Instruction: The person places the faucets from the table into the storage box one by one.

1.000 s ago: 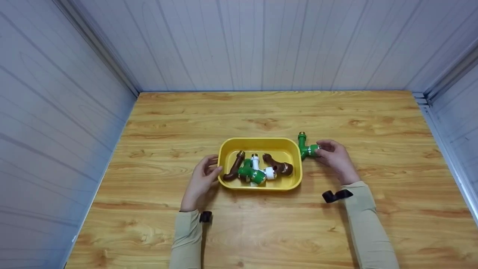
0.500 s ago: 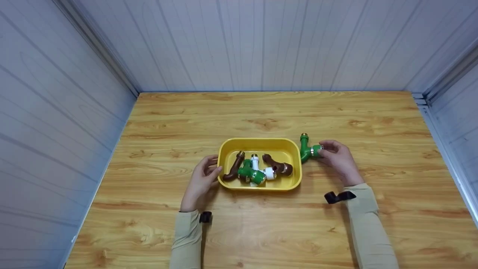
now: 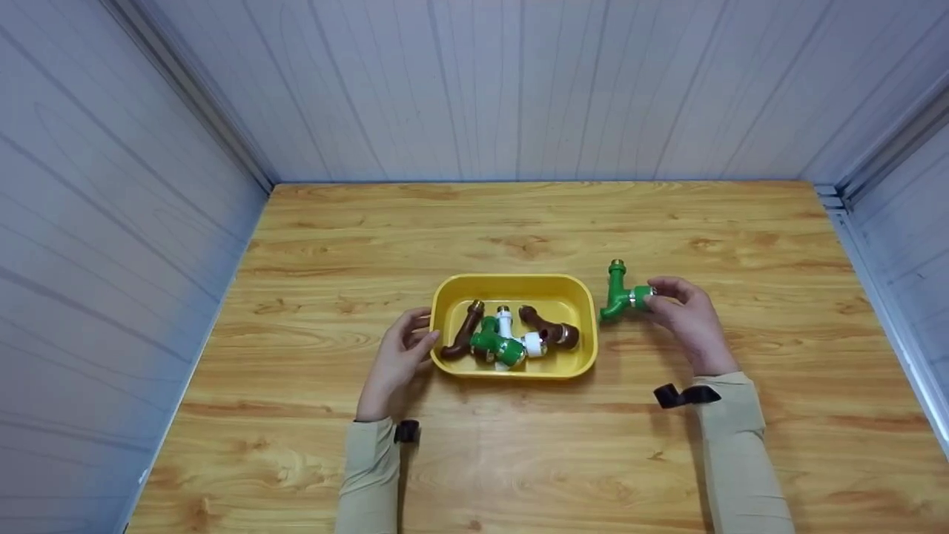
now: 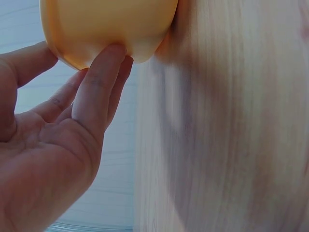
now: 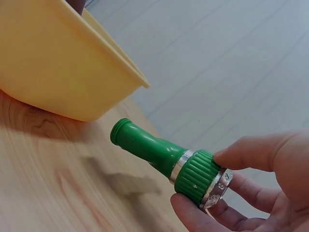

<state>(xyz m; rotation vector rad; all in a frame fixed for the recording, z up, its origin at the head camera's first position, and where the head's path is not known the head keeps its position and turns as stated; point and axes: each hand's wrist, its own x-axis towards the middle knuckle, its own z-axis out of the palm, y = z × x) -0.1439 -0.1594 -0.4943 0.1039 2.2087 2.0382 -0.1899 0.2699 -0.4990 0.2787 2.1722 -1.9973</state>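
Note:
My right hand (image 3: 689, 322) pinches a green faucet (image 3: 617, 294) by its ribbed knob, to the right of a yellow tub (image 3: 511, 374). In the right wrist view, thumb and fingers are on the knob end of the faucet (image 5: 154, 152), and its shadow falls on the table apart from it. With thumb and fingertips, my left hand (image 3: 397, 363) touches the left end of the tub; in the left wrist view the fingers lie against its outer wall. Inside are a brown faucet (image 3: 465, 332), a green one (image 3: 498, 345), a white faucet (image 3: 532, 343) and another brown one (image 3: 550, 328).
The tub stands on a wood-grain table (image 3: 474, 452). Pale panel walls (image 3: 482, 89) enclose the table at the back and on both sides. A black wrist mount (image 3: 686, 396) sticks out from the right sleeve, and a smaller one from the left.
My right hand has moved to the right with the green faucet, drawing it away from the tub's right rim. My left hand and the tub have hardly moved.

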